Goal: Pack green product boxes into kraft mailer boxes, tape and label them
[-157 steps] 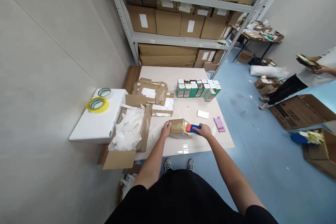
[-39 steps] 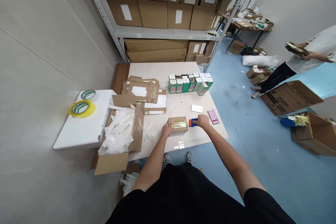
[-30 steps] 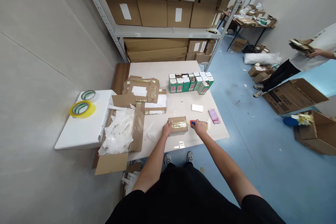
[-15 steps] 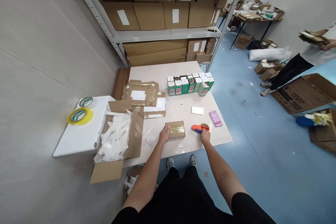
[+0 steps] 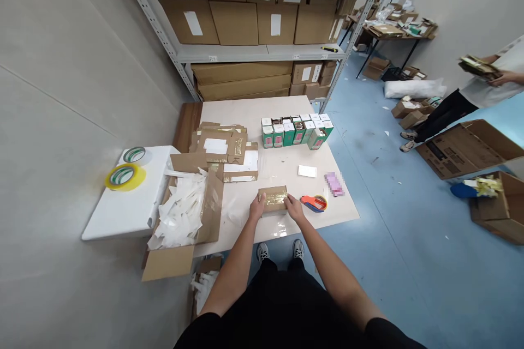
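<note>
A small brown cardboard box (image 5: pixel 273 199) with shiny tape across its top lies near the front edge of the table (image 5: pixel 245 229). My left hand (image 5: pixel 257 208) grips its left end, and my right hand (image 5: pixel 293 208) has closed on its right end. Just right of my right hand, an orange and blue tape dispenser (image 5: pixel 314 203) with a roll in it rests on the table. Beyond it lie a white rectangular item (image 5: pixel 307 171) and a blurred pink item (image 5: pixel 334 184).
Several green and white boxes (image 5: pixel 289 134) stand at the back of the table. Flattened cardboard (image 5: pixel 215 146) and an open carton of white paper scraps (image 5: pixel 184 207) are on the left. Tape rolls (image 5: pixel 125 176) lie on a white surface. A person (image 5: pixel 487 79) stands at right holding something.
My right hand has let go of the tape dispenser and moved left onto the box's right end. The left hand stays on the box.
</note>
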Available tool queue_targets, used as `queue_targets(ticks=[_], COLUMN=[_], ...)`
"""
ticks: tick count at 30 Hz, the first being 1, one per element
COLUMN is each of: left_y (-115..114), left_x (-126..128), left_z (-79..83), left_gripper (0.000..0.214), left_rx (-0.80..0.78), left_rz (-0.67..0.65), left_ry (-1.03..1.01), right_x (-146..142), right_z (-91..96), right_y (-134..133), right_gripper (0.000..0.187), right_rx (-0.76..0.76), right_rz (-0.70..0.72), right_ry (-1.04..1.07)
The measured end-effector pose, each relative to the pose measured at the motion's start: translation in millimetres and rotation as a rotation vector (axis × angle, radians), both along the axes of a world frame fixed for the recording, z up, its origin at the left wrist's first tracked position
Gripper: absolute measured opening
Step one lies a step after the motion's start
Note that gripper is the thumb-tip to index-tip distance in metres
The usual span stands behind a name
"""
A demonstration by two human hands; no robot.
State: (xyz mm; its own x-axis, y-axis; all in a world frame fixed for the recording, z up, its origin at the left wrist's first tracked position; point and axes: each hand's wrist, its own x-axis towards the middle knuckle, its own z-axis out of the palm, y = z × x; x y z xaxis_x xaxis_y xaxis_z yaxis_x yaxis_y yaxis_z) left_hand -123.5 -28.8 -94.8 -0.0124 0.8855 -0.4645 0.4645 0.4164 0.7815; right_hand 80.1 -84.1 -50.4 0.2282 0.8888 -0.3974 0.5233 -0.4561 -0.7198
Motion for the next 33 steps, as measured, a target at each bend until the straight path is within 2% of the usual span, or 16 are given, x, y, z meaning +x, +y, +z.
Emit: queue_targets(ticks=[3,6,10,13,16,19,22,25,28,30,33], left_y=[1,3,7,11,11,9,11,23,44,59,82], left_x=[-1,-1,0,-1,-3,-1,6,21,47,70,112], left_z=[-0.2,-0.1,6.3,12.3,10.1,-0.3,-6.6,2.0,20.8,32.4,40.7], left_gripper=[0.062,0.065,0.088,0.091,0.093,0.091,0.084,0.07,0.057,0.053,0.052], left_rx=[-0.01,-0.011,-0.007,0.09,0.141,0.088,0.084,0.163,0.198,0.204,0.201], left_rz=[-0.006,0.002,0.017,-0.073,-0.156,-0.161,-0.119,-0.056,-0.052,-0.084,-0.131], left_ry=[-0.033,-0.14,-0.365,-0.474,-0.486,-0.425,-0.349,-0.254,-0.217,-0.209,-0.192], right_x=[-15,-11,-5,-5,-3,2,13,31,57,79,117], right_z=[7.7,18.5,29.6,22.9,7.0,-4.0,-0.4,13.7,23.4,21.7,6.0], right_y=[7,15,20,15,6,4,12,29,52,68,90], right_gripper=[0.044,0.041,0.056,0.065,0.066,0.068,0.069,0.068,0.069,0.069,0.068], right_rx=[-0.067,-0.102,-0.061,0.038,0.048,0.085,0.178,0.247,0.283,0.281,0.192], right_rz=[0.023,-0.001,-0.167,-0.236,-0.189,-0.172,-0.167,-0.132,-0.12,-0.132,-0.201], right_ry=[0.013,0.103,0.201,0.143,0.02,-0.001,0.06,0.079,0.082,0.081,0.068])
